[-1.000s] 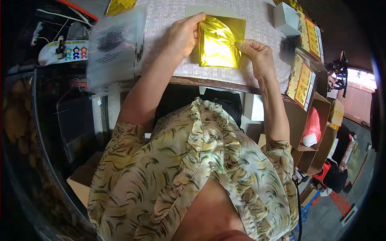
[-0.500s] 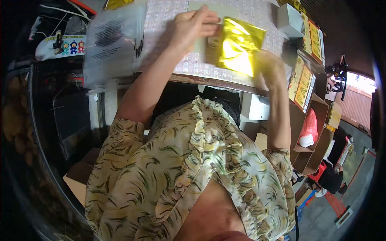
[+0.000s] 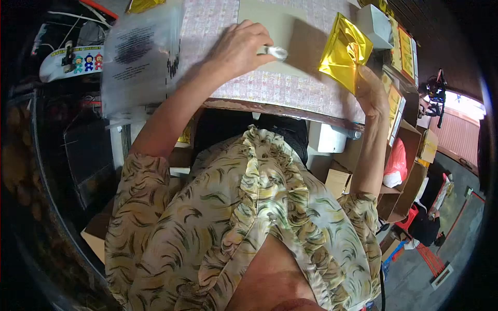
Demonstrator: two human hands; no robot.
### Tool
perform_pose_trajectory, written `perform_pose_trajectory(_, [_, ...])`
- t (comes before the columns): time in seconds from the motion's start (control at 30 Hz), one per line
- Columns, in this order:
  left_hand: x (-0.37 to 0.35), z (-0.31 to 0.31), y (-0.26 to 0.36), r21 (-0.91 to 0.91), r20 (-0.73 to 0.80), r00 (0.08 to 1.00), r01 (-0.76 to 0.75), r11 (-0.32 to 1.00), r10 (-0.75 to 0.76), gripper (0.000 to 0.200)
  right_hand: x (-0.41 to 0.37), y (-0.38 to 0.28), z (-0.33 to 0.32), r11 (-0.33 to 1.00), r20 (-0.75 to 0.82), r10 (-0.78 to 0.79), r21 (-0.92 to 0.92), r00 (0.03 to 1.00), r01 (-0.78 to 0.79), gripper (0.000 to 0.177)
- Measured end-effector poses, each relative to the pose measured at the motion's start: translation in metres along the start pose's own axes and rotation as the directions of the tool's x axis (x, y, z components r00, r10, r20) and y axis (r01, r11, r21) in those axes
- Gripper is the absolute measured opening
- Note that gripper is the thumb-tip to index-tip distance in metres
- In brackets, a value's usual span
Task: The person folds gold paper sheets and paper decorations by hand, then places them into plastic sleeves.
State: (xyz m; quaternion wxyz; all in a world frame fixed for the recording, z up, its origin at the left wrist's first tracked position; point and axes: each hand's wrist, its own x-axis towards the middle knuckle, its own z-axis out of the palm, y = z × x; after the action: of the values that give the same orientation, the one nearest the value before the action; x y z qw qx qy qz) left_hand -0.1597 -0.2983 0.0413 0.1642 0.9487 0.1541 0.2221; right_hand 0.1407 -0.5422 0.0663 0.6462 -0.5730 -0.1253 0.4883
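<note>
A shiny gold foil packet (image 3: 344, 47) is raised over the right side of the table, pinched at its lower corner by my right hand (image 3: 373, 92). My left hand (image 3: 239, 49) is closed on a small white object (image 3: 275, 52), whose rounded end sticks out past the fingers. Beneath and beyond my left hand lies a flat grey-beige sheet (image 3: 280, 23) on the patterned tablecloth (image 3: 207, 23). The packet casts a shadow over the sheet and cloth. What the packet contains cannot be seen.
Clear plastic bags with printed text (image 3: 137, 57) lie at the table's left. Gold foil (image 3: 142, 5) shows behind them. A white box (image 3: 374, 26) and printed cartons (image 3: 404, 52) stand at the right. The table's front edge (image 3: 280, 111) is near my body. A person (image 3: 426, 228) is far right.
My right hand has moved right with the gold packet, which is now tilted. My left hand has come nearer to me and closed on the small white object.
</note>
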Motion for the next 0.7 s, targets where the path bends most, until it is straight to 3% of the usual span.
perform_pose_trajectory(0.13, [0.023,0.008,-0.013,0.044,-0.078,0.995,0.058,0.997,-0.054,0.026,0.003,-0.001,0.025,0.992,-0.067,0.013,-0.120,0.998,-0.021,0.033])
perform_pose_trajectory(0.23, [0.030,0.007,-0.026,-0.015,-0.101,0.982,0.162,0.987,-0.163,0.025,0.015,0.001,0.045,0.980,0.007,0.007,-0.199,1.000,-0.006,0.030])
perform_pose_trajectory(0.3, [0.023,-0.001,-0.039,-0.203,-0.113,0.978,0.147,0.968,-0.173,0.036,0.025,0.003,0.063,0.980,0.006,0.010,-0.197,1.000,-0.009,0.025])
perform_pose_trajectory(0.37, [0.009,-0.015,-0.050,-0.125,-0.135,0.977,0.146,0.981,-0.162,0.041,0.032,0.001,0.083,0.935,0.041,0.095,-0.347,0.995,-0.075,0.021])
perform_pose_trajectory(0.43, [-0.006,-0.020,-0.049,-0.048,-0.154,0.975,0.156,0.987,-0.162,0.047,0.037,0.009,0.110,0.967,0.030,0.079,-0.244,0.996,-0.069,0.014])
perform_pose_trajectory(0.53, [-0.021,-0.024,-0.046,0.049,-0.060,0.973,0.226,0.973,-0.223,0.054,0.054,0.016,0.126,0.952,0.072,0.148,-0.280,0.986,-0.122,0.012])
perform_pose_trajectory(0.63, [-0.021,-0.030,-0.049,-0.003,-0.032,0.974,0.223,0.975,-0.223,0.050,0.064,0.024,0.135,0.910,0.004,0.091,-0.407,0.996,-0.081,0.014])
perform_pose_trajectory(0.7, [-0.016,-0.036,-0.053,-0.065,0.115,0.950,0.300,0.952,-0.291,0.048,0.064,0.025,0.137,0.898,-0.023,0.092,-0.430,0.996,-0.093,0.015])
